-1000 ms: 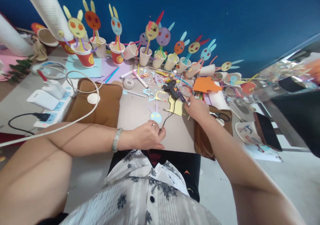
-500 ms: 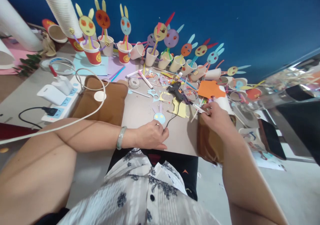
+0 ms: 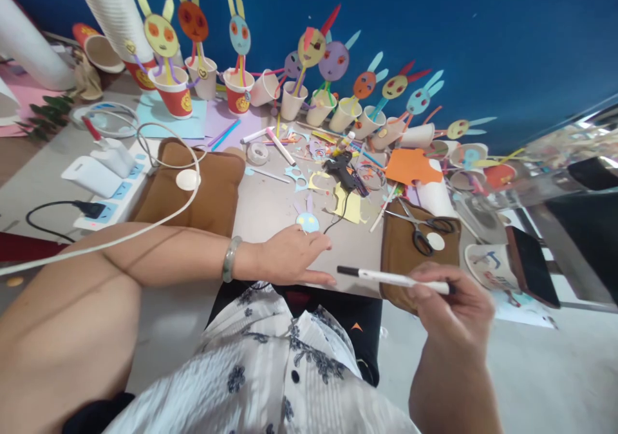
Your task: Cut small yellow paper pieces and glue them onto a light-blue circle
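Observation:
My right hand (image 3: 451, 308) is closed round a white marker pen (image 3: 386, 277) with a black tip, held level near my lap with the tip pointing left. My left hand (image 3: 290, 257) lies flat on the grey board (image 3: 270, 208), fingers stretched out, its fingertips just below a small blue paper bunny head (image 3: 308, 220). A pale bangle (image 3: 229, 259) is on that wrist. A black glue gun (image 3: 344, 171) lies further back on the board, its cord running toward my left hand.
A row of paper cups with bunny faces (image 3: 309, 93) lines the blue wall. Scissors (image 3: 418, 231) lie on a brown cushion (image 3: 415, 250) at right; another cushion (image 3: 193, 189), power strip (image 3: 111, 196) and white cables sit left. A phone (image 3: 531, 263) lies far right.
My right hand has drawn back from the pile of scraps toward my lap, bringing the white marker with it. My left hand has flattened a little beside the blue bunny head.

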A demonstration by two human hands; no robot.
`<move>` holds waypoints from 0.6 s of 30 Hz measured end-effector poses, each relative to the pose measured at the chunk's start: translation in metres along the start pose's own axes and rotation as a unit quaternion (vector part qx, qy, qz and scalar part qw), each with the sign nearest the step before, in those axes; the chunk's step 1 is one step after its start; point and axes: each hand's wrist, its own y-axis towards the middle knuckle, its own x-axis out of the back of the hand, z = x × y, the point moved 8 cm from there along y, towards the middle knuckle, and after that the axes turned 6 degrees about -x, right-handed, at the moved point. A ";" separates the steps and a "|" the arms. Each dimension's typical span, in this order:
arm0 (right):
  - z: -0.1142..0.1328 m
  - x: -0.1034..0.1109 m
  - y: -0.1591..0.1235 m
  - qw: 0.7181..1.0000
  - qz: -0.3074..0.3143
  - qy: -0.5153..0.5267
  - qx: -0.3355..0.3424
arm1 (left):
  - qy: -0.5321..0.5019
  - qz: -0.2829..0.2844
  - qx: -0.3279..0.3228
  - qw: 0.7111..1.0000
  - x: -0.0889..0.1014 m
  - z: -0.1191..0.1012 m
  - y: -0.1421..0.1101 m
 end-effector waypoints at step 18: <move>0.006 -0.070 -0.039 0.982 0.074 0.172 -0.001 | -0.109 0.054 -0.086 0.989 -0.001 -0.030 -0.006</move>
